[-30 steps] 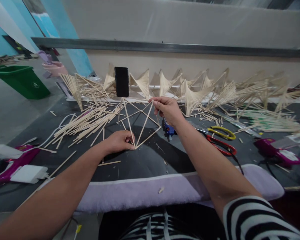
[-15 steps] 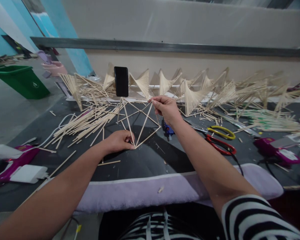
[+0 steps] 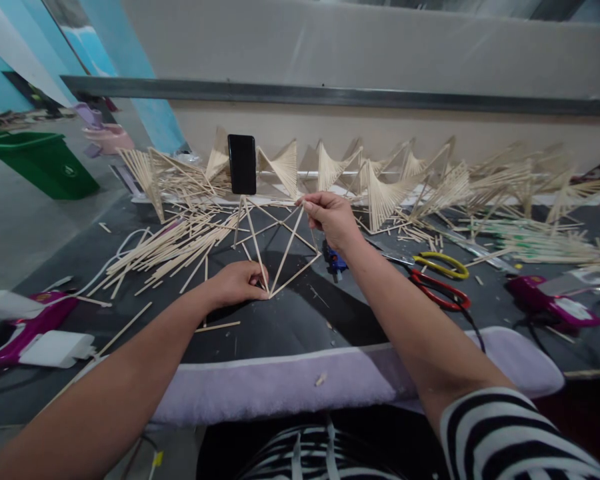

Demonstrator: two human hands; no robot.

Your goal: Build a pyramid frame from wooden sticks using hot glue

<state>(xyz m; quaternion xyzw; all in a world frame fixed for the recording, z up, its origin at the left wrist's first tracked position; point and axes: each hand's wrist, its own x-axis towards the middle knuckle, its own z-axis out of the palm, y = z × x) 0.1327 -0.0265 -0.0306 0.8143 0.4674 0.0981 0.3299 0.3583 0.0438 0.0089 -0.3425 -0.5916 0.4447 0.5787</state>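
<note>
A frame of thin wooden sticks [image 3: 287,257] stands on the dark tabletop, its sticks joined at pointed corners. My left hand [image 3: 240,280] is closed on the frame's near bottom corner, fingertips pinching where several sticks meet. Higher up and to the right, my right hand [image 3: 333,217] pinches the upper end of a slanting stick of the same frame. A black phone [image 3: 242,164] stands upright just behind the frame. Loose wooden sticks [image 3: 180,250] lie heaped to the left of it.
Finished-looking fanned stick pieces [image 3: 387,197] line the back by the wall. Scissors with red and yellow handles [image 3: 440,283] lie right of my right forearm, near a small blue tool [image 3: 337,262]. Magenta devices [image 3: 553,300] sit at both sides. A lilac padded strip [image 3: 290,387] edges the table.
</note>
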